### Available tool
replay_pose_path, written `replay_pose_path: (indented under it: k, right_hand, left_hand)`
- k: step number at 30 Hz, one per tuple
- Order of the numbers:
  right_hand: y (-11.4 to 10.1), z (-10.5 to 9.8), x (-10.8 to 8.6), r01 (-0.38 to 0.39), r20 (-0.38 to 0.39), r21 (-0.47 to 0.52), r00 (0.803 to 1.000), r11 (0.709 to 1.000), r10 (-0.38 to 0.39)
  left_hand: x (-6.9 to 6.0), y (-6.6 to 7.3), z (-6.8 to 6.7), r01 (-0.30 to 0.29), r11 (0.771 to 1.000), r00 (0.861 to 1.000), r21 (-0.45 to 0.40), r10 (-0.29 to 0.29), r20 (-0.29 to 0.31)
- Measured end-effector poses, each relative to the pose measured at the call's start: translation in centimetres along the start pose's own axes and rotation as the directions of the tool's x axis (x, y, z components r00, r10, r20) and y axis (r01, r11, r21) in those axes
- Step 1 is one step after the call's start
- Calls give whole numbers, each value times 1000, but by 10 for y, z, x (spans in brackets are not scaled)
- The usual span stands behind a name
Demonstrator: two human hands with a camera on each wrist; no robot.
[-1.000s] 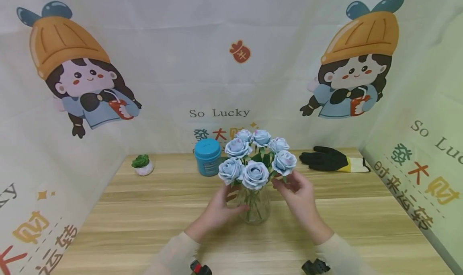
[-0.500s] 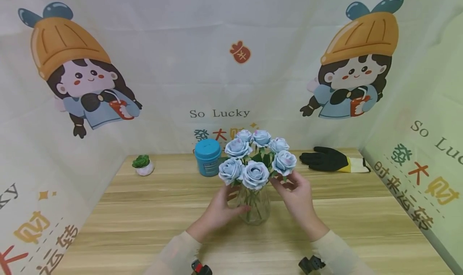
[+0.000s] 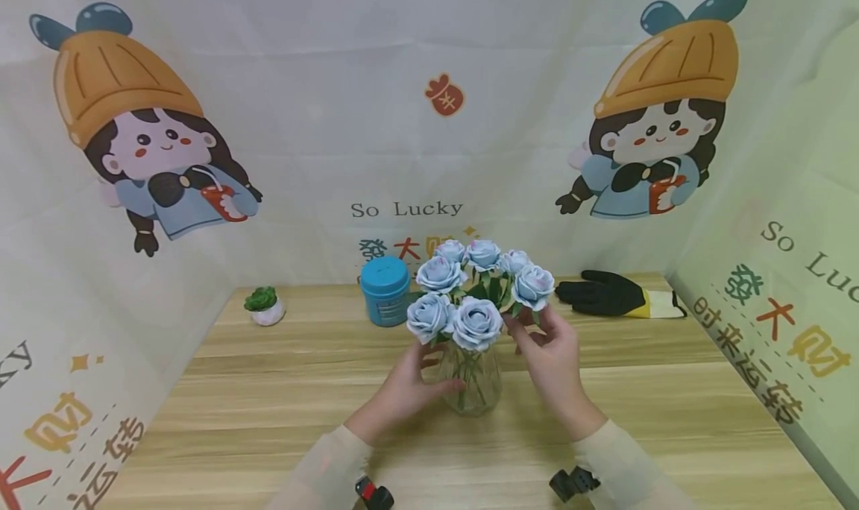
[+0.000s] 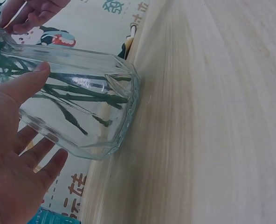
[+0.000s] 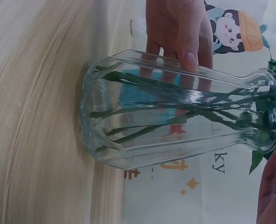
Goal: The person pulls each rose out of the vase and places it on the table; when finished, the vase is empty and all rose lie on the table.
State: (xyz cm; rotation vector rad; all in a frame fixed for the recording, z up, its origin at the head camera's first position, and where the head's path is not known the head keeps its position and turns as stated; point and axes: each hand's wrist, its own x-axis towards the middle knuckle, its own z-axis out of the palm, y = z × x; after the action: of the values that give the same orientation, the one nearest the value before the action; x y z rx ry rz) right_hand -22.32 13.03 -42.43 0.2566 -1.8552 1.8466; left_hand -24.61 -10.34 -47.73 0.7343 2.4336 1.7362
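The left grip (image 3: 406,387) is clasped about the vase (image 3: 479,383), its thumb on the near side. The right wrist view shows the fingers behind the glass, a part mostly hidden from the head view. The right grip (image 3: 553,353) is bent inward beside the vase's mouth, just under the rightmost of seven pale blue roses (image 3: 476,323); petals and leaves cover its fingertips, so one cannot tell whether they are apart or pinch a stem.

The vase stands upright near the middle of the table (image 3: 302,391), with the roses fanned above its mouth. Both wrist views, turned sideways, show the faceted glass and the green stems (image 4: 98,97) reaching nearly to its base; the blooms appear in full only in the head view.

Behind the vase and to its left stands a blue tub (image 3: 385,294), which the right wrist view shows through the glass. Farther left is a small potted plant (image 3: 265,305). At the far right lies a black glove (image 3: 600,294) with a yellow band and pale cuff. A printed backdrop (image 3: 322,122) with cartoon figures and the words "So Lucky" encloses the table.
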Motion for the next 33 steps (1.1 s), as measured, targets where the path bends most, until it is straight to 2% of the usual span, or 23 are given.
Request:
replay_pose_path:
  k: [6,15,33]
  right_hand:
    - [-4,1,6,4,-61,44,998,999,-2]
    - [-10,-2,20,175,-95,50,981,983,-170]
    - [-33,-8,44,211,-148,55,968,976,-201]
  left_hand:
    - [1,-3,-1,3,999,1000,-41,-2,20]
    - [2,-5,-4,12,998,999,-65,-9,45]
    - [2,-7,-5,21,998,998,-57,-17,66]
